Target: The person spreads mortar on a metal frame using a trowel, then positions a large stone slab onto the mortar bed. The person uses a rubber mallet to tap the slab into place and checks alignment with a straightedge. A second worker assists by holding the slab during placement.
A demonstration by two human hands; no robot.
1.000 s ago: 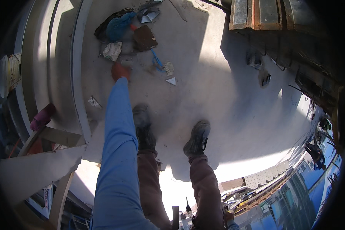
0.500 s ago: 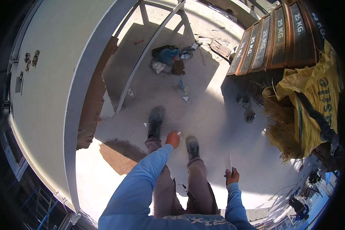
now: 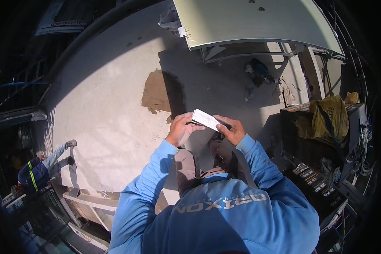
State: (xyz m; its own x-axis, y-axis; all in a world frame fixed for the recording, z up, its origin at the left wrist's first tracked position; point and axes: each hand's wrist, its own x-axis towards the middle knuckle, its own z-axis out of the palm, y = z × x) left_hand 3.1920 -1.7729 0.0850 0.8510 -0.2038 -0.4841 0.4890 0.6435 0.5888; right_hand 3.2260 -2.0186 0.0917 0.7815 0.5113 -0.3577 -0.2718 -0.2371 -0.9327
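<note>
In front of my body, both hands meet at a flat white rectangular strip (image 3: 205,120), which slants down to the right. Its kind is unclear; the left edge looks layered. My right hand (image 3: 233,130) is closed on the strip's right end, thumb on top. At the other end, my left hand (image 3: 181,130) grips the strip's left edge, its palm partly turned up. Whether the left fingers also hold a smaller piece cannot be made out. Below the hands are my trousered legs, and my shoes are mostly hidden.
A pale panel on a metal frame (image 3: 258,23) stands at the far side. Brown cardboard (image 3: 158,91) lies on the concrete floor (image 3: 101,118). To the right are a yellow sack (image 3: 332,118) and stacked dark weights (image 3: 317,182). Another person (image 3: 36,173) crouches at far left.
My hands, earlier apart, have come together at the white strip that my right hand held upright. The view has swung left, bringing the panel to the top and another person into view.
</note>
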